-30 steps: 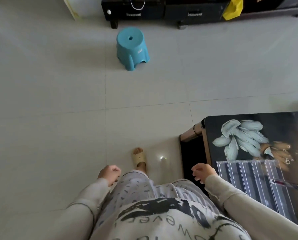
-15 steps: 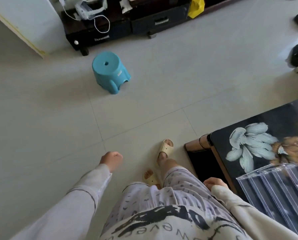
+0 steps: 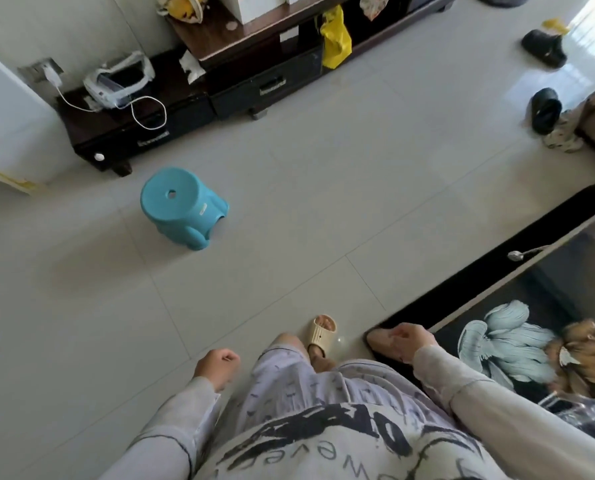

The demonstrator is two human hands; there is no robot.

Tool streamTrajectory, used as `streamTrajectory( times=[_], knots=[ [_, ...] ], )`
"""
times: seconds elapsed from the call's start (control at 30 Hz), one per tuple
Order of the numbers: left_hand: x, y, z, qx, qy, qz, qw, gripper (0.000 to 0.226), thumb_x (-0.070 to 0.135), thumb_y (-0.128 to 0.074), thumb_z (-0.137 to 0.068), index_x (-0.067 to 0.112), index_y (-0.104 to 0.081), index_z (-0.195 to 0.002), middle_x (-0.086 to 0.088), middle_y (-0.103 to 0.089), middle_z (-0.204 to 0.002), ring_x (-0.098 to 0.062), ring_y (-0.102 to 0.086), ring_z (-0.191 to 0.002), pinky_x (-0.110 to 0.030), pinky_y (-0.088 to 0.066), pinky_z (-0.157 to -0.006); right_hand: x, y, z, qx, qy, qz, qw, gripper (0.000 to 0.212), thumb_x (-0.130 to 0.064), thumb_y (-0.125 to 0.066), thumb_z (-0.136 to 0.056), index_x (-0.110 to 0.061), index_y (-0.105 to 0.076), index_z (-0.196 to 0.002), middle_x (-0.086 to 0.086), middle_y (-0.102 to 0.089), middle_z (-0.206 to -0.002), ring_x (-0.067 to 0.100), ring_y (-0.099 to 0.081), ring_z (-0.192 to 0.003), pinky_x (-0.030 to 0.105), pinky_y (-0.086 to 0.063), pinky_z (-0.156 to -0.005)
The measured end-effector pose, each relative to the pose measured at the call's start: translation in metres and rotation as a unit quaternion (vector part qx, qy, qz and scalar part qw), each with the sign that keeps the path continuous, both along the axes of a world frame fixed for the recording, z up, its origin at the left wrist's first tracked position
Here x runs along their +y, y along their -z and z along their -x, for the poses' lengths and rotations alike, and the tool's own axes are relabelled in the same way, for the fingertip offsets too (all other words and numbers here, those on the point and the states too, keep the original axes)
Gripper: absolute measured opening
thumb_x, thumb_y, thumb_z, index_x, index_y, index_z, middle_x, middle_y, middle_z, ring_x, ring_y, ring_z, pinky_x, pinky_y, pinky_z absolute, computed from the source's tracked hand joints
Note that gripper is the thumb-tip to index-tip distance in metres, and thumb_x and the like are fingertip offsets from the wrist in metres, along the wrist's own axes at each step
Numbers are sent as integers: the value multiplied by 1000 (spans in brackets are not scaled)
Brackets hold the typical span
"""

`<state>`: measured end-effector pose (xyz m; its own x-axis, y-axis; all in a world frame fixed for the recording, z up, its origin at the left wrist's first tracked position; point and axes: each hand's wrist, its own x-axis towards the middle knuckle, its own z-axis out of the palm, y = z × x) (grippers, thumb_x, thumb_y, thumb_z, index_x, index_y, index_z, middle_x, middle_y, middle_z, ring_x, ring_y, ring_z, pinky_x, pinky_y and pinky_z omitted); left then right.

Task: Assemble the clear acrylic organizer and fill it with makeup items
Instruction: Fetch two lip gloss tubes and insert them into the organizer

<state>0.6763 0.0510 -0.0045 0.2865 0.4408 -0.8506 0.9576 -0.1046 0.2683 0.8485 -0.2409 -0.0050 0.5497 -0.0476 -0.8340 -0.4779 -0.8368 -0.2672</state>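
Note:
A clear acrylic organizer [image 3: 573, 409] lies on the glossy black flower-printed table [image 3: 562, 271] at the lower right, partly cut off by my right sleeve and the frame edge. My right hand [image 3: 408, 341] hangs loosely curled over the table's near corner and holds nothing. Beside my left hip, above the floor tiles, my left hand [image 3: 216, 366] is loosely curled too and is likewise empty. No makeup items are visible.
A blue plastic stool [image 3: 181, 206] stands on the tiled floor ahead to the left. A low dark TV cabinet [image 3: 254, 88] with a yellow bag [image 3: 335, 39] lines the far wall. Black slippers [image 3: 545, 110] lie at the right, and a white appliance [image 3: 5, 126] at the left.
My view has swung up and to the right, showing more of the room. My left hand dropped back beside my hip; my right hand moved over the table corner. Less of the organizer shows.

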Motion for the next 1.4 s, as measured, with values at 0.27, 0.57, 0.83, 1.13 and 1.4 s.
streamTrajectory(
  times=[0.27,0.57,0.83,1.13,1.4],
  knots=[
    [60,1,-101,19,103,7,995,29,3,-52,-85,15,-54,-59,-14,-58,-78,-22,-50,-57,-21,-30,-46,42,-16,-73,-34,149,-56,987,28,9,-38,-89,8,-62,-104,7,-50,-61,0,-46,-25,6,-33,-30],
    [120,-8,-299,-3,287,5,958,31,6,-48,-87,20,-51,-60,-7,-57,-72,-15,-45,-52,-19,-30,-46,66,-8,-104,-12,260,8,965,22,1,-49,-88,3,-66,-102,2,-52,-58,11,-45,-50,6,-34,-33],
    [92,-23,-445,-36,427,4,903,21,6,-52,-86,16,-53,-69,-7,-58,-74,-7,-49,-44,-16,-36,-40,72,6,-99,27,385,36,922,19,1,-51,-89,4,-65,-101,13,-61,-80,23,-55,-68,25,-44,-60],
    [16,-8,-546,-13,485,45,873,16,3,-51,-86,12,-56,-74,-1,-54,-63,-14,-46,-52,-20,-32,-49,31,18,-183,19,506,9,862,16,3,-48,-88,-6,-59,-82,3,-54,-57,14,-49,-49,12,-40,-36],
    [-34,-1,-618,53,481,-3,875,30,4,-49,-87,18,-52,-61,-5,-55,-66,-15,-46,-51,-20,-34,-45,-49,2,-316,-30,508,-40,860,15,2,-45,-89,-8,-57,-86,1,-54,-63,11,-50,-52,22,-39,-50]
  ],
)
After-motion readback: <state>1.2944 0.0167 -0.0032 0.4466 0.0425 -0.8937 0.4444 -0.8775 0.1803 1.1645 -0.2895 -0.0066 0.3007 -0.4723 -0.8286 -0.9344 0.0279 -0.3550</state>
